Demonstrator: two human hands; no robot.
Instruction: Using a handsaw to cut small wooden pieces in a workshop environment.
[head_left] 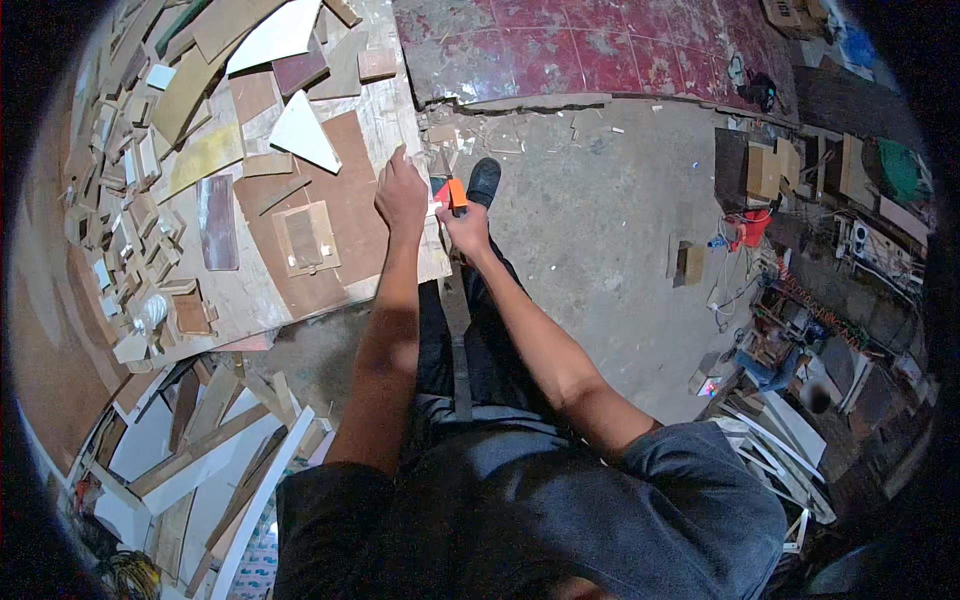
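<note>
At the right edge of the worktable (pixel 432 258) both my arms reach forward. My left hand (pixel 402 195) is closed over the table's edge, its fingertips bent together; what they hold, if anything, is too small to make out. Close by on the right, my right hand (pixel 467 228) grips an orange-and-black hand tool (pixel 458 192) whose exact kind I cannot tell. A small red and white patch shows between the two hands, just left of the tool. Left of my left hand lies a brown board (pixel 350 160) with a small framed wooden panel (pixel 307 238) on it.
Wood offcuts (pixel 135 240) crowd the table's left side, with a white triangular piece (pixel 307 133) nearer me. Boards (pixel 205 455) lean below the table. My shoe (pixel 484 182) stands on the concrete floor (pixel 600 230). A red container (pixel 750 228), cables and scrap line the right.
</note>
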